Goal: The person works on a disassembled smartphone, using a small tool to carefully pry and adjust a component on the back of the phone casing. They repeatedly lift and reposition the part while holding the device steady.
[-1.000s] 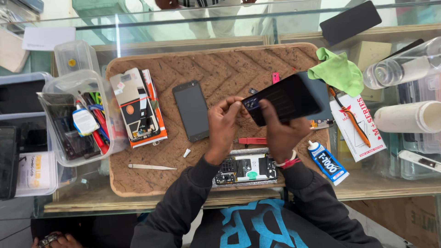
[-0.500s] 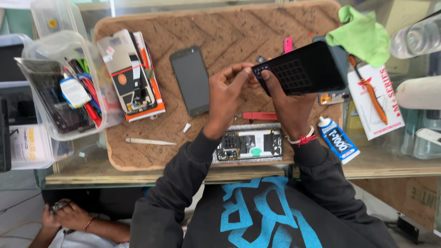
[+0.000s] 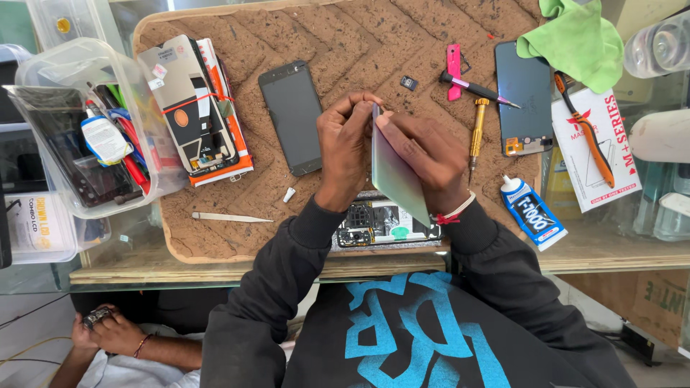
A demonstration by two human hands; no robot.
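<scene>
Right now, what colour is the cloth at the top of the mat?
The cloth is bright green, seen in the head view.

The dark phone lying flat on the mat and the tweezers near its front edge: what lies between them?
Head view: only a small white cap lies between the dark phone and the tweezers; otherwise bare brown mat.

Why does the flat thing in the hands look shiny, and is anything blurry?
Head view: the thin flat phone panel, held edge-up between the left hand and right hand, catches soft daylight and shows a pale green-pink sheen. Shadows on the brown woven mat are faint. The picture is mostly sharp; the edges bend slightly, like the clear plastic bottle at the corner.
</scene>
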